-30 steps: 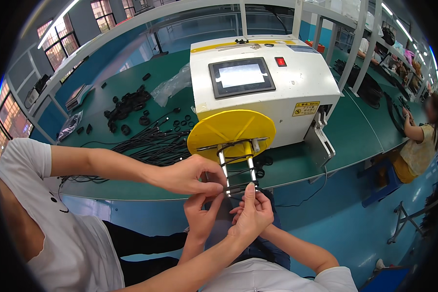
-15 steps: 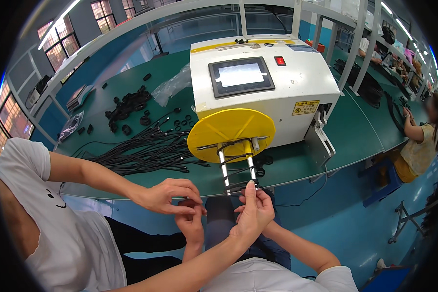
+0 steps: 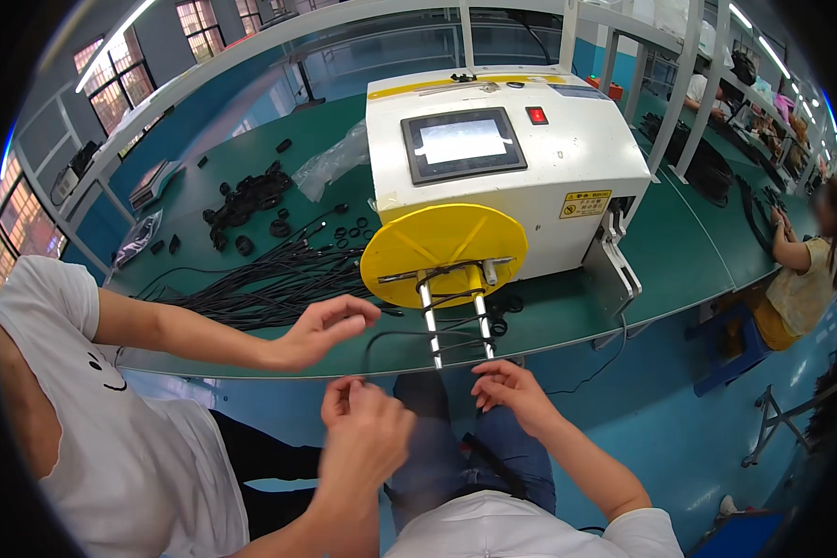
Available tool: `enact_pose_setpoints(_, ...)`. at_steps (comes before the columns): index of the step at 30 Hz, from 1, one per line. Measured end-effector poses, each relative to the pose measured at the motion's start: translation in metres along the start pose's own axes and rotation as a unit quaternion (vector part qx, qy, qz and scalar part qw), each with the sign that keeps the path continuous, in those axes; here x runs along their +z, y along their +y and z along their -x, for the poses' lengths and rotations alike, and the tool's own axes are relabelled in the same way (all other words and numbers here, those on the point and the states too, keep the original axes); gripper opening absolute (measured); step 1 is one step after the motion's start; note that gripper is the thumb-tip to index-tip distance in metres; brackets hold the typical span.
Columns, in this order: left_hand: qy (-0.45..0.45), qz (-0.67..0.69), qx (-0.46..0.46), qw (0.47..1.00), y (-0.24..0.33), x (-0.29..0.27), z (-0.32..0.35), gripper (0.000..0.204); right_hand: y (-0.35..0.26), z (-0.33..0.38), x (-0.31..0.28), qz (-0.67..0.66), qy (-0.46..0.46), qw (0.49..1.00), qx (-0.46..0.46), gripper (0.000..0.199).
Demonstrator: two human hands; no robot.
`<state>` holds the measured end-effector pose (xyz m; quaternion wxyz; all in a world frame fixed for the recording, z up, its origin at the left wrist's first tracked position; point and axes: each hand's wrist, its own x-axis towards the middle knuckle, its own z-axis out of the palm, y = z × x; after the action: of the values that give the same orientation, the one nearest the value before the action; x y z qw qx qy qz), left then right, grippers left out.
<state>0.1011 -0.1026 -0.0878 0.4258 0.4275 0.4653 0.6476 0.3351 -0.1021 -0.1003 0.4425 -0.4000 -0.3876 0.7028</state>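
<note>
With a co-worker's hand (image 3: 372, 432) withdrawn, the thin black cable (image 3: 409, 333) round silver metal rods (image 3: 431, 322), eleven o'clock from our loosely parted right hand (image 3: 515, 391), now bows slack toward nine, our left hand (image 3: 338, 397) unreadable.

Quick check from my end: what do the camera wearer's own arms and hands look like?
The right hand is bare, with no glove or watch visible; above it, a short white sleeve ends near the elbow. The left hand, partly hidden behind a co-worker's blurred hand, shows no glove; its sleeve isn't in view.
</note>
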Motion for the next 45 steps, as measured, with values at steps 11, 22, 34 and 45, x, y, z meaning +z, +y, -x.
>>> enact_pose_setpoints(11,0.032,0.039,-0.025,0.998,-0.014,-0.005,-0.002,0.009,-0.019,0.003,0.006,0.011,0.027,0.998,-0.051,0.037)
enact_pose_setpoints(22,0.055,0.027,-0.004,0.998,-0.019,-0.002,-0.003,0.012,-0.020,0.003,-0.002,0.004,0.078,0.995,-0.055,0.037)
enact_pose_setpoints(34,0.009,0.031,-0.072,0.997,-0.038,-0.014,-0.004,0.017,-0.023,0.003,-0.006,-0.027,0.094,0.993,-0.071,0.032)
enact_pose_setpoints(45,0.089,0.187,-0.213,0.955,-0.087,-0.058,0.007,0.018,-0.028,0.004,-0.003,-0.020,0.072,0.995,-0.069,0.032)
